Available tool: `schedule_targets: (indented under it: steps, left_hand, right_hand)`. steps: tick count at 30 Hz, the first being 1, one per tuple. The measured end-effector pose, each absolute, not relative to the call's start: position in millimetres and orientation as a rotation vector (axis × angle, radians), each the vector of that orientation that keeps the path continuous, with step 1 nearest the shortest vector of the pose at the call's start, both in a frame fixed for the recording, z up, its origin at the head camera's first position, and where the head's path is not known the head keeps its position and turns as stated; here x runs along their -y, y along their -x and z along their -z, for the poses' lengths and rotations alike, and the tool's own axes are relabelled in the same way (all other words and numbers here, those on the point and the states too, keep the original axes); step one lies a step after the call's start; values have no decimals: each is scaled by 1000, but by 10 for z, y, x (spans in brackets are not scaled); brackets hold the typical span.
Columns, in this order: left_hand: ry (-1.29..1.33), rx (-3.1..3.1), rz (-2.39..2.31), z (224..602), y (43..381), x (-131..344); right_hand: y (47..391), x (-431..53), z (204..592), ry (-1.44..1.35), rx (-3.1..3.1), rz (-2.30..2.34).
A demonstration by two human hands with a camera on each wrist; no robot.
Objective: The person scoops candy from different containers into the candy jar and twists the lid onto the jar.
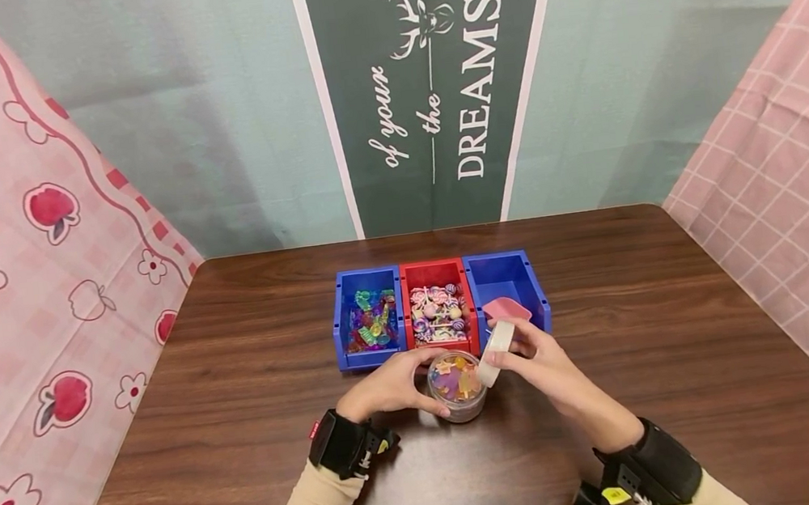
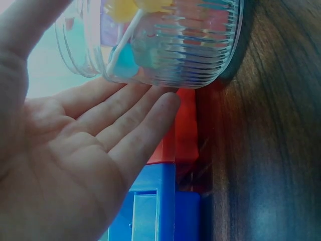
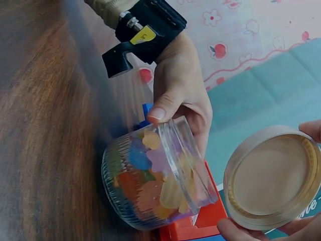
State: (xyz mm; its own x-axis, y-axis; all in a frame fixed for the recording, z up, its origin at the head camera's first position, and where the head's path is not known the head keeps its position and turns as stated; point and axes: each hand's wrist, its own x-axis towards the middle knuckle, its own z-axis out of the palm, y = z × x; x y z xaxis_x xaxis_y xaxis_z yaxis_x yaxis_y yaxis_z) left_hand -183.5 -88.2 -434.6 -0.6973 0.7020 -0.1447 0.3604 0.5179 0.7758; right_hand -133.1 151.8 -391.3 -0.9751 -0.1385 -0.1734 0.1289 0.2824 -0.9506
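Note:
A clear ribbed jar (image 1: 456,386) stands on the table, filled with colourful translucent pieces. My left hand (image 1: 391,385) holds it from the left, thumb on the near side and fingers round the far side. In the right wrist view the mouth of the jar (image 3: 155,175) is uncovered. My right hand (image 1: 547,369) pinches a pale round lid (image 1: 496,353) by its edge. The lid is tilted, just right of the jar's mouth, and its hollow underside shows in the right wrist view.
Behind the jar are three joined bins: a left blue bin (image 1: 340,332) with coloured translucent pieces, a red bin (image 1: 432,273) with small lollipop shapes, and a right blue bin (image 1: 497,268) with a pink scoop-like piece (image 1: 507,308). Printed curtains surround the brown table (image 1: 261,429).

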Motion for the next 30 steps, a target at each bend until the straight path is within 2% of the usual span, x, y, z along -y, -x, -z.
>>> schedule_targets:
  steps: [19, 23, 30]
  left_hand:
    - [-880, -2332, -1050, 4362, 1830, 880]
    - [-882, -2322, -1072, 4367, 1831, 885]
    - [-906, -2301, -1117, 4385, 1846, 880]
  right_hand:
    - [1368, -1278, 4054, -139, -2351, 1866]
    - [1346, -1256, 4144, -60, -2449, 1743]
    - [1295, -1229, 4301, 262, -2733, 1582]
